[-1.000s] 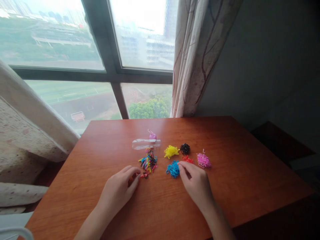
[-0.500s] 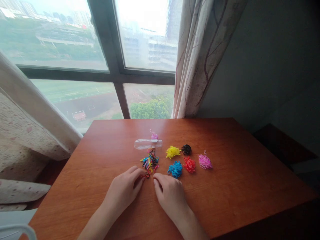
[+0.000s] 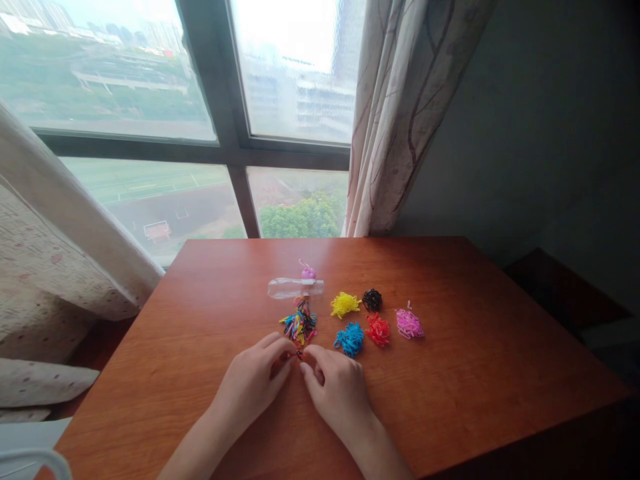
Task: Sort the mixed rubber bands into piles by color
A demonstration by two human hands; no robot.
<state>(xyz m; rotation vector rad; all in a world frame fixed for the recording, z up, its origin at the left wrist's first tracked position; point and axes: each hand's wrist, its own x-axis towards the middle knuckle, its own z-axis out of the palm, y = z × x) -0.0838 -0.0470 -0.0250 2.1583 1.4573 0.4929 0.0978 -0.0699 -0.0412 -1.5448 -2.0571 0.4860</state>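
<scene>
My left hand (image 3: 256, 373) is closed in a pinch on a few small rubber bands (image 3: 300, 355), black and red by their look. My right hand (image 3: 343, 381) meets it from the other side, thumb and forefinger closing on the same bands; the exact grip is too small to make out. Just beyond my fingertips lies a mixed pile of coloured rubber bands (image 3: 299, 323). To its right sit single-colour piles: blue bands (image 3: 350, 339), yellow bands (image 3: 345, 305), black bands (image 3: 373, 300), red bands (image 3: 378, 329) and pink bands (image 3: 409, 323).
Behind the mixed pile lies a clear plastic bag (image 3: 287, 288), with a small pink-purple object (image 3: 309, 273) at its far side. The wooden table (image 3: 475, 360) reaches to the window (image 3: 295, 200), and patterned curtains (image 3: 385, 133) hang at both sides.
My right hand has moved slightly left, so its fingertips now meet the bands at my left fingertips. Half a second ago a gap lay between the hands. The piles look the same.
</scene>
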